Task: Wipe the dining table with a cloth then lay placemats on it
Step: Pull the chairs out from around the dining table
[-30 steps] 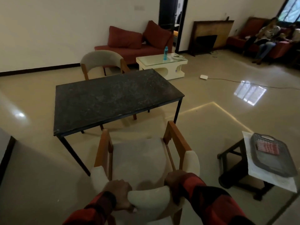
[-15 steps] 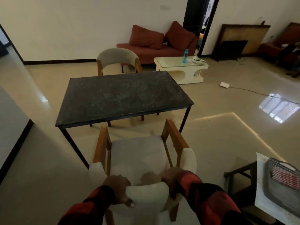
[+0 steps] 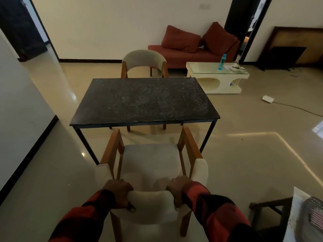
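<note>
2 hands grip the padded backrest of the near chair [image 3: 153,165]: the left hand [image 3: 118,193] curls over the top edge at its left end, thumb underneath, and the right hand [image 3: 177,188] wraps the top edge at its right end, fingers folded down over the front. Both arms wear red-and-black checked sleeves [image 3: 218,212]. The chair has a pale cushion seat and wooden arms, and it stands facing the dining table [image 3: 145,102], its front edge close to the table's near edge but not under it.

The dining table sits in the middle of the room, a dark speckled rectangular top on thin black legs, with pale smears across the surface. On its far side stands 1 more chair [image 3: 144,62] with a curved pale back. No cloth or placemat can be made out on the table.

At the lower right, a dark side table [image 3: 272,206] carries a white sheet [image 3: 295,219] and a dark tray [image 3: 314,215] with a flag-patterned item on it; only part is visible. Farther back, a white coffee table [image 3: 216,79] holds a blue bottle [image 3: 221,62], and a red sofa [image 3: 190,49] with 2 cushions stands against the wall. A white box with a cable [image 3: 267,99] lies on the shiny floor.
</note>
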